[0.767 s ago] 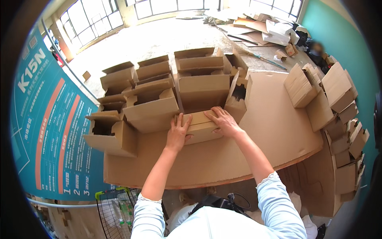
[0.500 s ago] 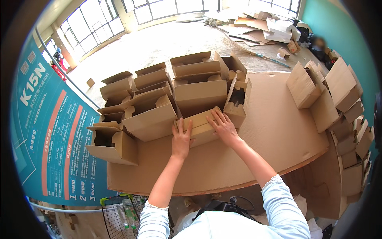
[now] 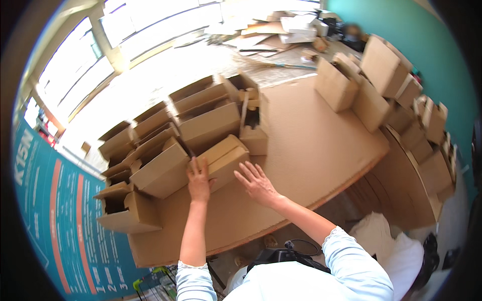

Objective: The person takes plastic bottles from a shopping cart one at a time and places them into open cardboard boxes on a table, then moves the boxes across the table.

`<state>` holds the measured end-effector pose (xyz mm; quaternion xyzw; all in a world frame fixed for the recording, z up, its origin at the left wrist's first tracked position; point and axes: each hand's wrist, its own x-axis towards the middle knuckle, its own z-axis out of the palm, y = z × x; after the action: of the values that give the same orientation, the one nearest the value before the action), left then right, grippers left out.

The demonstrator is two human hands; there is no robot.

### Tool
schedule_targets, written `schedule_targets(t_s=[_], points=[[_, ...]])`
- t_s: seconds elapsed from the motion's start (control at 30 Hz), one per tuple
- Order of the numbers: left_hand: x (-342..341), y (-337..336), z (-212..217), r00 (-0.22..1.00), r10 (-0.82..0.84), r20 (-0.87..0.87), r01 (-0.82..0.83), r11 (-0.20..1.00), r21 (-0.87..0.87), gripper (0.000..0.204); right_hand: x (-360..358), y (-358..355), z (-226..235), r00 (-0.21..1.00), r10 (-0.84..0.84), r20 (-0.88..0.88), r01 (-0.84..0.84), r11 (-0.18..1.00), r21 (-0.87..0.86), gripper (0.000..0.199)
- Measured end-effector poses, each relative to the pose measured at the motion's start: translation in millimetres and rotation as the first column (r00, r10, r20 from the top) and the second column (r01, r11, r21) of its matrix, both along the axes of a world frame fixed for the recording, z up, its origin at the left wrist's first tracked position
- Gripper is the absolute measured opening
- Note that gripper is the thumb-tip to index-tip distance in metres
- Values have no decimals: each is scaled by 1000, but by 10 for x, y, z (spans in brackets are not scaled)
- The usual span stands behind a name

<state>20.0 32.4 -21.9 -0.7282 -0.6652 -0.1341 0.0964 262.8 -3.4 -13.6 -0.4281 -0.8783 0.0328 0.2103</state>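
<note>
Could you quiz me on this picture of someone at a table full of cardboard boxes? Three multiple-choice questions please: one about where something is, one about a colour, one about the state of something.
1. Where does the left hand rest?
A. On the small closed cardboard box
B. On the floor
C. On the teal wall

2. What colour are the person's sleeves?
A. Red
B. Pale blue
C. Black

3. How is the right hand?
A. Clenched in a fist
B. Gripping a tool
C. Open with fingers spread, holding nothing

Answers:
1. A: its fingers lie on the near-left end of that box, on the cardboard-covered table.
2. B: both cuffs show light blue fabric.
3. C: the fingers fan out just over the tabletop beside the box, with nothing in them.
</note>
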Motion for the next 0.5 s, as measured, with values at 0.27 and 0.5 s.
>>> schedule_targets(t_s=[0.27, 0.5], points=[[136, -330, 153, 851, -124, 511, 126, 992, 32, 89, 1150, -1547, -48, 876, -481, -26, 468, 862, -194, 64], [155, -1380, -268, 833, -161, 530, 149, 987, 67, 82, 881, -2510, 1866, 771, -219, -598, 481, 815, 322, 15]])
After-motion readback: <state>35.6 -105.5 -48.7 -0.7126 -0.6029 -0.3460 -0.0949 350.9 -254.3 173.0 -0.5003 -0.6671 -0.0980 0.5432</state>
